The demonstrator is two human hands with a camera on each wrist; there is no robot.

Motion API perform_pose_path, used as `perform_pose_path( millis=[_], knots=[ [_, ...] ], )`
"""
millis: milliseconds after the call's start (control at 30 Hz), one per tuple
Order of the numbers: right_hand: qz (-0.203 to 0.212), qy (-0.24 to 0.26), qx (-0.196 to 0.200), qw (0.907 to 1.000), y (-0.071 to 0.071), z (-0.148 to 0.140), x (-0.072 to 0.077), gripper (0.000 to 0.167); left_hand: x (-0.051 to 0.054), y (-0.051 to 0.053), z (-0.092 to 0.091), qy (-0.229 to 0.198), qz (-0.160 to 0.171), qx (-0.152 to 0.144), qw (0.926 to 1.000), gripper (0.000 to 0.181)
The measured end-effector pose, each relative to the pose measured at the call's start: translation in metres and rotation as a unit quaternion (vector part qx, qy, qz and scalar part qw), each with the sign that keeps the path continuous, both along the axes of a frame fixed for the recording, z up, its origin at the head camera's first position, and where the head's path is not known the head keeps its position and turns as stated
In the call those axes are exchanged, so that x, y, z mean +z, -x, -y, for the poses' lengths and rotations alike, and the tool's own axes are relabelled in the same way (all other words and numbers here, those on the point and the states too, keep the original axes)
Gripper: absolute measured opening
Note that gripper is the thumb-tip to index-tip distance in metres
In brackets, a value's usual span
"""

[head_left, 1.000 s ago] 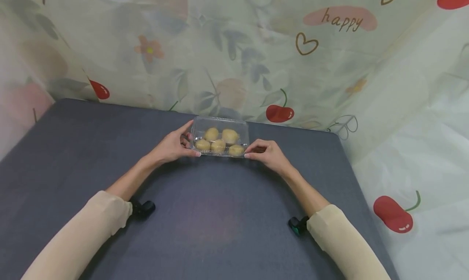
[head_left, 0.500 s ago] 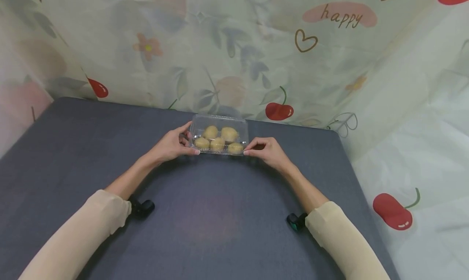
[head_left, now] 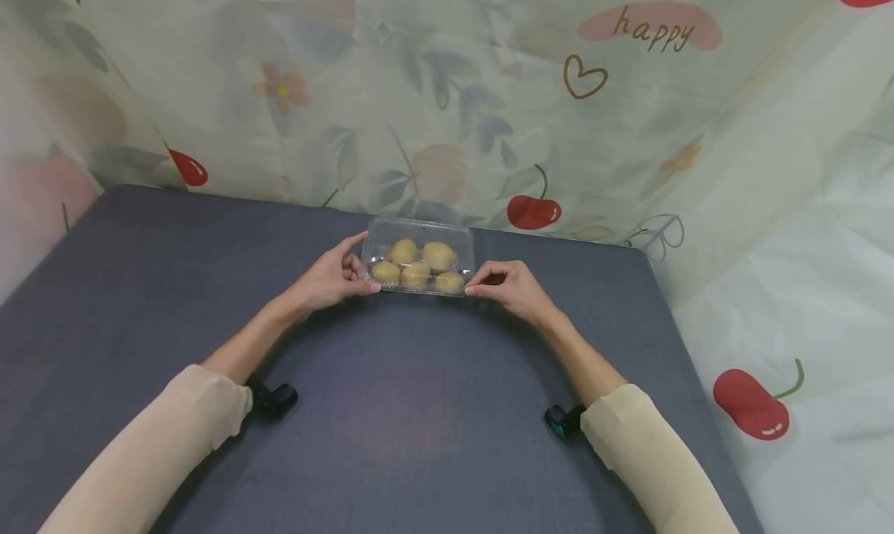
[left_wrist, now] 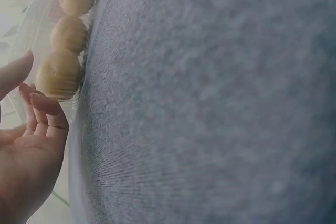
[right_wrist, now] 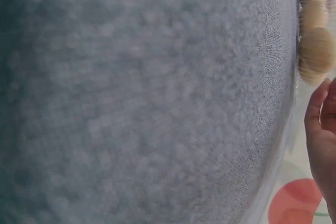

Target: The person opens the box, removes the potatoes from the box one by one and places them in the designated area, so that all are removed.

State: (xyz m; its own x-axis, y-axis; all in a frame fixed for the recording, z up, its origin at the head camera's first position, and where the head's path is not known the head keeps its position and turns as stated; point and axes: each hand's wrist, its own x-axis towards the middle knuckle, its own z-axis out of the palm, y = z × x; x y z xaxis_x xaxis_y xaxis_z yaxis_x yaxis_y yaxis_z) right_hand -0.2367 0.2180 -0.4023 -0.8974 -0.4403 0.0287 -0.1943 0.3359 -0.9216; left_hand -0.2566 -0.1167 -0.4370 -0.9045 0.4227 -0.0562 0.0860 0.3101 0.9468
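Observation:
A clear plastic box (head_left: 419,231) sits near the table's far edge in the head view. Inside it lie several yellowish round things like small potatoes (head_left: 438,256). My left hand (head_left: 327,280) holds the box's left end, thumb at the near left corner and fingers along the side. At the near right corner, my right hand (head_left: 515,292) pinches the edge between thumb and fingers. The left wrist view shows fingers (left_wrist: 50,106) beside the box end; the right wrist view shows part of the right hand (right_wrist: 323,124) just by the box. Whether the lid is fastened, I cannot tell.
Dark grey cloth covers the table (head_left: 419,410). Right behind its far edge hangs a pale printed curtain (head_left: 433,91), and more of it hangs along both sides. A black wrist camera (head_left: 274,399) is on the left wrist, another camera (head_left: 564,421) on the right.

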Motion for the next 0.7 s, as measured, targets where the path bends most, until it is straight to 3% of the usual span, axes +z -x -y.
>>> perform_pose_path(
  millis=[400,700],
  knots=[
    [-0.002,0.001,0.005,1.0000,0.001,-0.002,-0.003,0.008,0.004,-0.006,-0.003,0.013,-0.011,0.006,0.9998,0.093],
    [-0.003,0.037,0.007,0.9993,-0.001,0.000,0.011,0.009,0.003,-0.003,-0.003,0.009,-0.005,0.011,0.9999,0.091]
  ],
)
